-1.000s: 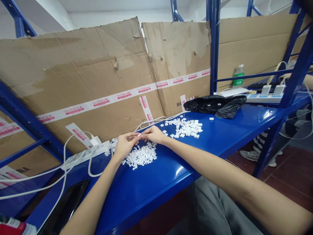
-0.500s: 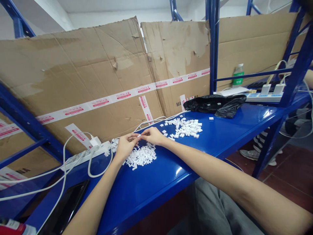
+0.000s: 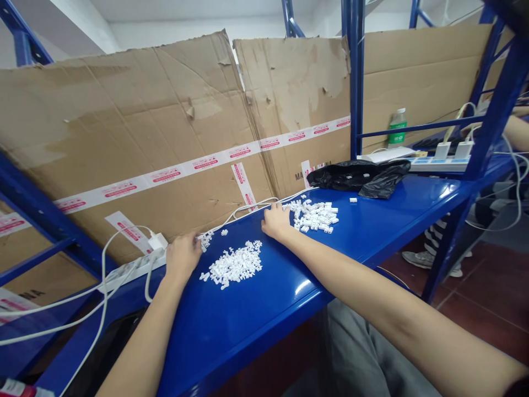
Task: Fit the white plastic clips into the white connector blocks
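My left hand (image 3: 183, 256) lies at the left back of the table, fingers curled down beside a small group of white plastic pieces (image 3: 205, 240). Whatever its fingertips hold is hidden. Over at the left edge of a pile of blocky white plastic pieces (image 3: 316, 215), my right hand (image 3: 276, 221) reaches forward. Its bent fingers are somewhat apart and nothing shows in them. Between the hands and nearer to me spreads a heap of smaller white plastic pieces (image 3: 236, 266). One single white piece (image 3: 224, 232) sits behind that heap.
A white power strip (image 3: 132, 270) with cables runs left of my left hand. A black plastic bag (image 3: 359, 177) lies at the back right of the blue table (image 3: 264, 325). Cardboard sheets (image 3: 165, 121) stand behind. Farther right are a bottle (image 3: 397, 128) and another person's arm (image 3: 516, 132).
My hands were together above the small-piece heap, pinching a small white piece. They have parted: the left to the left-hand group, the right to the blocky pile. A single piece now shows behind the heap.
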Demonstrator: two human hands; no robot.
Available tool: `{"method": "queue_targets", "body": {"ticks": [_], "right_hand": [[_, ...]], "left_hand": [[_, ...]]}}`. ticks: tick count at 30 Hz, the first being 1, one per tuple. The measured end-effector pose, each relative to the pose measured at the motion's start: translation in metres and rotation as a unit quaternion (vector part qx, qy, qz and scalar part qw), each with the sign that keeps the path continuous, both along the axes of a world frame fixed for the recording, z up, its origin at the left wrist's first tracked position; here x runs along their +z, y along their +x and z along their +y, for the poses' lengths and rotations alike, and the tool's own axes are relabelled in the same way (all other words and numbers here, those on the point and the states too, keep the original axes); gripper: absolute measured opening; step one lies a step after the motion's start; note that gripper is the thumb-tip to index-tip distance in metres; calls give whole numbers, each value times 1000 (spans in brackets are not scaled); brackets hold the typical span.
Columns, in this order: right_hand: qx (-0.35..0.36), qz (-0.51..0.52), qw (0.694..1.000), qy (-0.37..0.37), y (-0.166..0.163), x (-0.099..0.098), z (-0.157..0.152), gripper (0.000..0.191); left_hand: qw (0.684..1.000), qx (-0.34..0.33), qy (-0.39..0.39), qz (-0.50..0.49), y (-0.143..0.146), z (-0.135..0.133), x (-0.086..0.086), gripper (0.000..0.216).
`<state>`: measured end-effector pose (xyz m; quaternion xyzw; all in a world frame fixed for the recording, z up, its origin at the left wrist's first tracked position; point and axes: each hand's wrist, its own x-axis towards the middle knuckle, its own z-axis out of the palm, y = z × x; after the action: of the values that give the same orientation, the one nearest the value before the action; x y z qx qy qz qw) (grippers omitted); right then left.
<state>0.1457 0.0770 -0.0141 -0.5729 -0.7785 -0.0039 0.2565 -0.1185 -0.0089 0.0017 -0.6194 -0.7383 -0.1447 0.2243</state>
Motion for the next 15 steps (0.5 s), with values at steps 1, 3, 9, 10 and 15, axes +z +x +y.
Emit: {"method": "queue_targets", "body": {"ticks": [1,3,9,10,15], "right_hand": [[2,-7,1000,0,0,-2,3,34],[5,-19,1000,-5,2,-5,8,39],[32,-56,997,-47,5,-9,22,44],[37,-63,996,-50,5,-8,23,42],[45,-99,994,-29,4,-4,24,33]], "left_hand": [[1000,-1,1,5,0,0,0,40],[1000,-4,4,15,4,1,0,38],[1000,-20,3,23,29,-1,0,37],[999,-29,5,18,33,-1,0,37],[983,-177,29,-47,58,2,2,34]]}}
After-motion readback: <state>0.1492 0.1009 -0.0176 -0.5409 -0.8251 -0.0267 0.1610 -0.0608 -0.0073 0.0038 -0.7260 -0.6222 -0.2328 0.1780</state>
